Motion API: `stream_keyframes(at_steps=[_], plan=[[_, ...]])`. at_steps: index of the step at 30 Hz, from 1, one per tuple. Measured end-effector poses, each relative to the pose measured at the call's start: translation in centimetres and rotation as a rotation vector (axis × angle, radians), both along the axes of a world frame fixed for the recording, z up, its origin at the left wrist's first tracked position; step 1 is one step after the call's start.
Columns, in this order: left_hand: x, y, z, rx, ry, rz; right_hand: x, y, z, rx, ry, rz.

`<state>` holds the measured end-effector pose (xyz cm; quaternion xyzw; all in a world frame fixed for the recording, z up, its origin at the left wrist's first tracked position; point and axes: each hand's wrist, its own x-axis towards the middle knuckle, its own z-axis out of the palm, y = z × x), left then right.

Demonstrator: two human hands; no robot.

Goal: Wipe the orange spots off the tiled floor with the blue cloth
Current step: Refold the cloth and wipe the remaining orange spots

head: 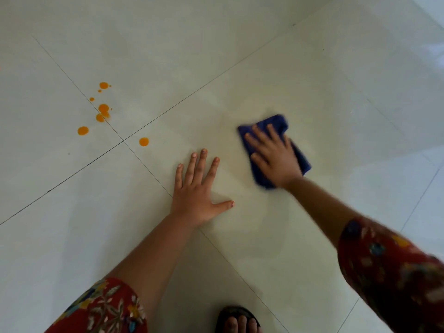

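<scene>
Several orange spots (pixel 103 108) lie on the pale tiled floor (pixel 240 56) at the left, around the crossing of two grout lines; one lone orange spot (pixel 144 142) sits closest to my hands. My left hand (pixel 198 192) rests flat on the floor with fingers spread, to the right of the spots and apart from them. My right hand (pixel 271 156) presses flat on the folded blue cloth (pixel 276 122) on the floor, well right of the spots. The cloth is slightly blurred and partly hidden under the hand.
A foot in a dark sandal (pixel 237 320) shows at the bottom edge. A faint yellowish smear (pixel 240 186) marks the tile between my two hands. Red flowered sleeves cover both upper arms.
</scene>
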<state>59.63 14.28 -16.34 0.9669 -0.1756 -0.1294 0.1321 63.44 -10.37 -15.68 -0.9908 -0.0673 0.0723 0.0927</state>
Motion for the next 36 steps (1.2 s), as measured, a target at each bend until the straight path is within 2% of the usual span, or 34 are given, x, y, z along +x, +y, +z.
stream_keyframes(at_steps=[2,4,6,9,11,13,14,16,18,20,23,25,27,28,30,32,33,34,36], plan=[[0.0,0.0,-0.2,-0.004,-0.02,0.005,-5.9,2.1,-0.2,0.01,0.01,0.168],[0.0,0.0,-0.2,0.006,-0.023,0.001,-9.9,2.0,0.2,0.023,0.029,0.154],[0.0,0.1,-0.1,0.016,0.004,-0.004,-9.0,0.3,0.1,0.017,-0.001,-0.033],[0.2,0.1,0.2,0.031,0.03,-0.017,-2.5,-1.6,0.3,-0.016,-0.018,-0.385],[0.2,0.0,0.2,0.027,0.041,-0.014,0.8,-0.7,0.1,-0.027,0.008,-0.469],[0.1,0.1,0.3,0.029,0.04,-0.024,1.2,2.0,-0.1,-0.012,-0.019,-0.365],[0.1,0.2,0.3,0.028,0.036,-0.026,0.0,3.5,0.0,-0.011,-0.038,-0.245],[0.2,0.3,0.2,0.014,0.035,-0.022,-4.7,5.5,-0.1,-0.034,-0.049,0.031],[0.4,0.2,0.2,0.0,0.047,-0.022,-8.9,4.3,0.0,-0.052,-0.003,0.192],[0.4,0.3,0.3,0.01,0.063,-0.03,-10.2,1.2,0.2,-0.053,0.029,0.178],[0.4,0.2,0.4,0.011,0.07,-0.029,-7.5,-1.5,0.1,-0.089,0.02,-0.078],[0.5,0.2,0.4,0.003,0.085,-0.022,-4.3,-0.2,0.2,-0.086,0.01,-0.268],[0.5,0.2,0.6,-0.015,0.101,-0.025,-2.4,2.7,0.1,-0.061,0.011,-0.343],[0.4,0.3,0.7,-0.04,0.094,-0.023,-2.6,4.2,0.1,-0.048,-0.001,-0.284],[-0.3,1.1,1.0,-0.081,0.017,-0.004,-5.3,5.9,0.0,-0.057,-0.015,0.018],[-1.5,2.7,1.2,-0.082,-0.043,0.05,-8.8,5.0,0.1,-0.061,0.013,0.31],[-2.2,3.6,1.3,-0.075,-0.044,0.088,-9.5,3.7,0.2,-0.055,0.021,0.385],[-2.9,4.5,1.3,-0.062,-0.035,0.127,-9.2,2.2,0.3,-0.052,0.021,0.396],[-3.8,5.7,1.0,-0.018,-0.005,0.168,-7.1,0.2,0.0,-0.062,0.021,0.261]])
